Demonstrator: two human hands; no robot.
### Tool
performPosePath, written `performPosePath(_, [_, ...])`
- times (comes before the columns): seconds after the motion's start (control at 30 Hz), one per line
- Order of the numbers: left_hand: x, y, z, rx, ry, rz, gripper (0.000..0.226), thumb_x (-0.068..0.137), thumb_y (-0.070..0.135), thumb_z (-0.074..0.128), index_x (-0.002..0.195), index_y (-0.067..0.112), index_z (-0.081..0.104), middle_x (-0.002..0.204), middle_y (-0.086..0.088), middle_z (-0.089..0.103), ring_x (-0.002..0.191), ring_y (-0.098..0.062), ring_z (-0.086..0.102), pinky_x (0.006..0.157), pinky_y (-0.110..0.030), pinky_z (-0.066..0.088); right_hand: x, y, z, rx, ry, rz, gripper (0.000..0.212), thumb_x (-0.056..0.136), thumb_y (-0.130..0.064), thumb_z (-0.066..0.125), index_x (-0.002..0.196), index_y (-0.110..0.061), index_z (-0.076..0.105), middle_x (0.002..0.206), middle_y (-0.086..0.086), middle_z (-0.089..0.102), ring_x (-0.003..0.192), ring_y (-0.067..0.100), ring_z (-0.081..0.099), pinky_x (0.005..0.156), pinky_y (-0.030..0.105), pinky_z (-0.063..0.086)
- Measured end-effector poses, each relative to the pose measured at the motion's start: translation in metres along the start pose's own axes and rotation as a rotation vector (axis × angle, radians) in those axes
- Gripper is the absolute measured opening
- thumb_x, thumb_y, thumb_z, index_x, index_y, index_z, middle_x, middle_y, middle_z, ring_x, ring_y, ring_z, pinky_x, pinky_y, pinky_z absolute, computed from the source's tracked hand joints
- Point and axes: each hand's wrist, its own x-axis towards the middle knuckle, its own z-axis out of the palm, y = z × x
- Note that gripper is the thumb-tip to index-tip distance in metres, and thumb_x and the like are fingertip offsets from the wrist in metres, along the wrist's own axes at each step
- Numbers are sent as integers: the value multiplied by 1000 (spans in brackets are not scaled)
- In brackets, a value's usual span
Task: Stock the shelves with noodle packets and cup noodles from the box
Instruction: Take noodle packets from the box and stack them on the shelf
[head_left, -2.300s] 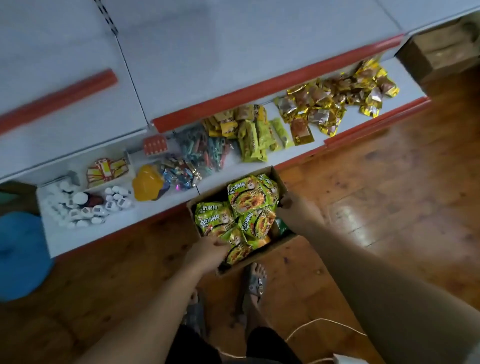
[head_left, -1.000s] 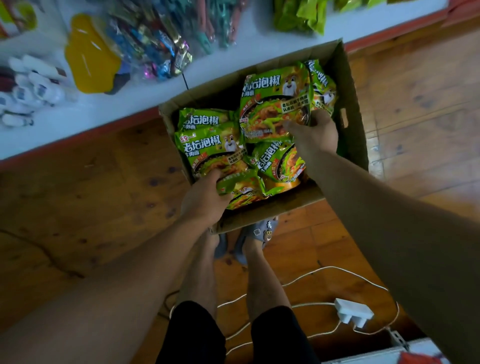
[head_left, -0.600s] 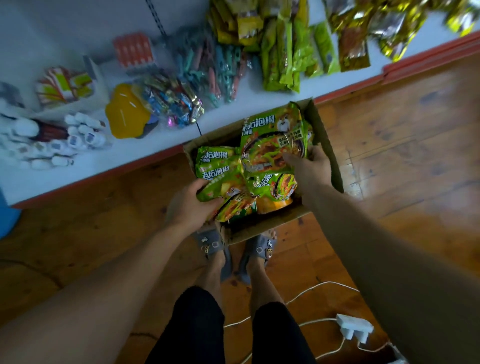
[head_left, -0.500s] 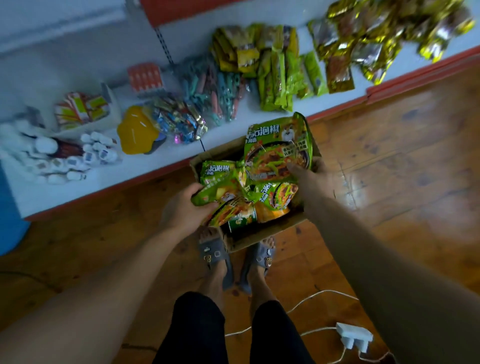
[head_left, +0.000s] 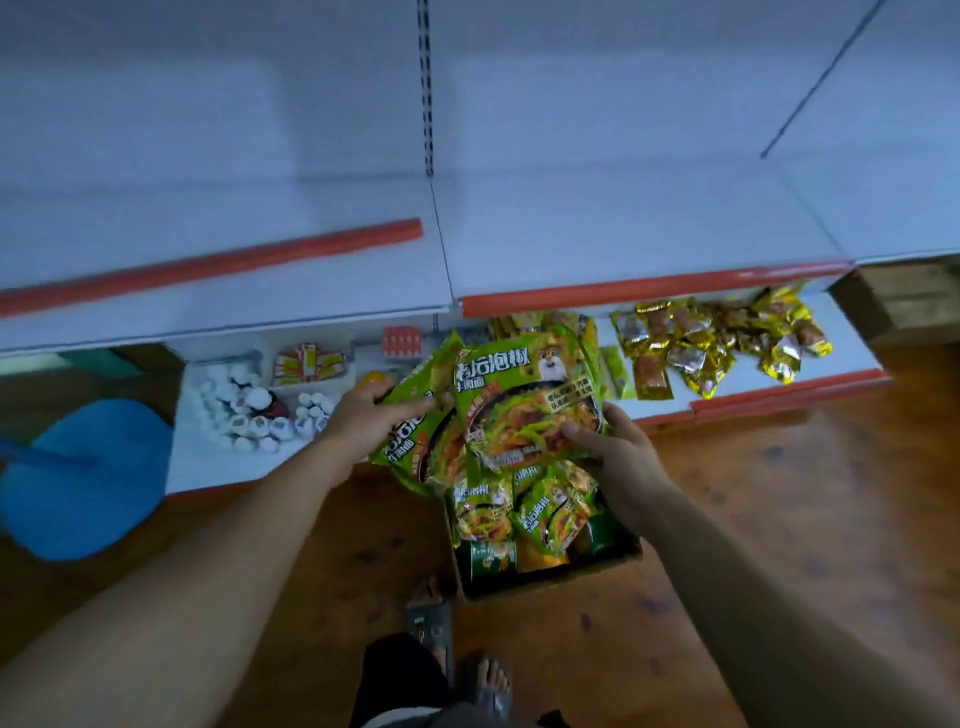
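Above the box (head_left: 545, 571), left hand (head_left: 363, 421) and right hand (head_left: 618, 457) each grip a packet (head_left: 524, 395); loose slick wrappers could slip and fall.

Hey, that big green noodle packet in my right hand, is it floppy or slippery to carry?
Likely light: the right hand holds the green noodle packet by its lower edge. Its glossy film looks slippery. It sits fairly flat, suggesting a stiff, perhaps brittle block inside.

— What's up top?
— I see two green noodle packets (head_left: 524, 400), overlapping, print up, raised over the cardboard box (head_left: 550, 574)'s far edge.
— Inside it?
— More green packets (head_left: 519, 514), jumbled against its far side.
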Motion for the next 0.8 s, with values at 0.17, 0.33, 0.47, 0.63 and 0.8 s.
performPosePath(0.17, [-57,54,-39,-170,-47,32,56,63,47,82,107,13,71,112,-6,73,98,-25,70,94,-37,52,-44,-52,19,-24,-201,-48,110,57,-29,94,149,-10,36,138,16,57,120,35,60,111,55,37])
performPosePath(0.33, [-115,99,-69,-313,-60,103,64,65,52,81,113,12,72,107,-12,75,99,-30,70,99,-46,51,-88,-100,48,-29,-338,-221,39,80,-13,68,117,-5,64,107,12,74,100,28,67,92,38,49])
performPosePath(0.47, [-150,123,-90,-372,-101,165,41,82,47,65,104,13,73,102,-12,76,80,-23,72,85,-37,56,-115,-129,74,4,-458,-287,36,76,-15,65,111,-6,65,100,12,74,90,25,69,77,36,55])
performPosePath(0.63, [-177,144,-120,-370,-52,211,51,68,55,68,97,13,73,91,-7,77,72,-18,72,73,-29,55,-137,-149,104,51,-591,-271,44,79,-14,62,122,-5,57,112,18,71,97,30,69,73,37,58])
performPosePath(0.8, [-194,162,-152,-428,-28,251,42,84,53,59,91,14,71,82,-4,76,67,-15,71,58,-21,56,-152,-170,140,21,-632,-309,49,78,-18,65,126,-9,56,112,17,71,94,30,70,72,36,58])
